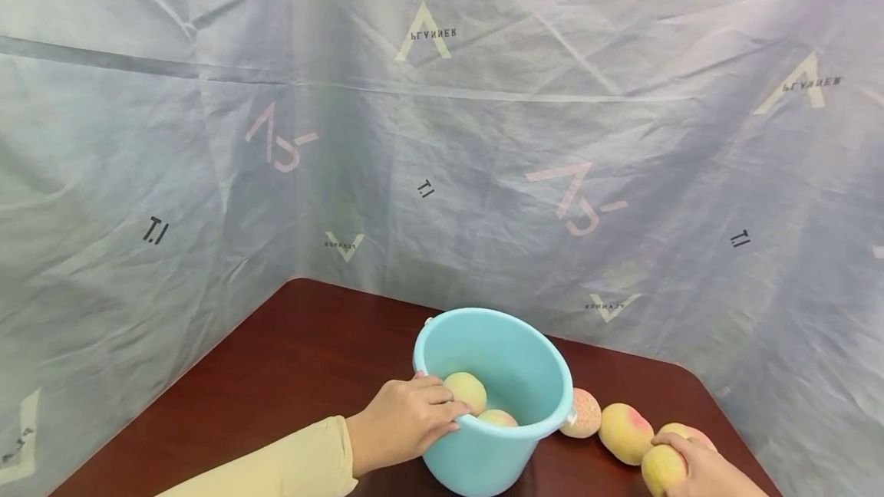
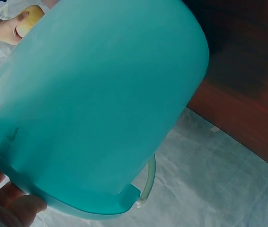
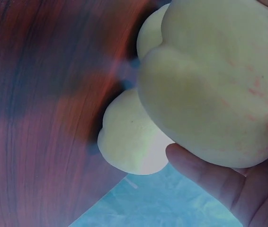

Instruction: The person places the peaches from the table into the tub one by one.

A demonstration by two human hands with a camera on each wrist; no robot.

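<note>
A light blue bucket stands on the table, with one peach and another peach showing inside it. My left hand grips the near left part of its rim, and in the left wrist view the fingers curl at that rim. To the right of the bucket, my right hand holds a yellow peach. The right wrist view has this held peach up close, with the thumb along its lower side. A peach on the table is partly hidden behind it.
A speckled pink peach lies by the bucket's right side, and a yellow and pink peach lies between it and my right hand. The dark red table ends at a grey printed curtain. A handle hangs from the bucket.
</note>
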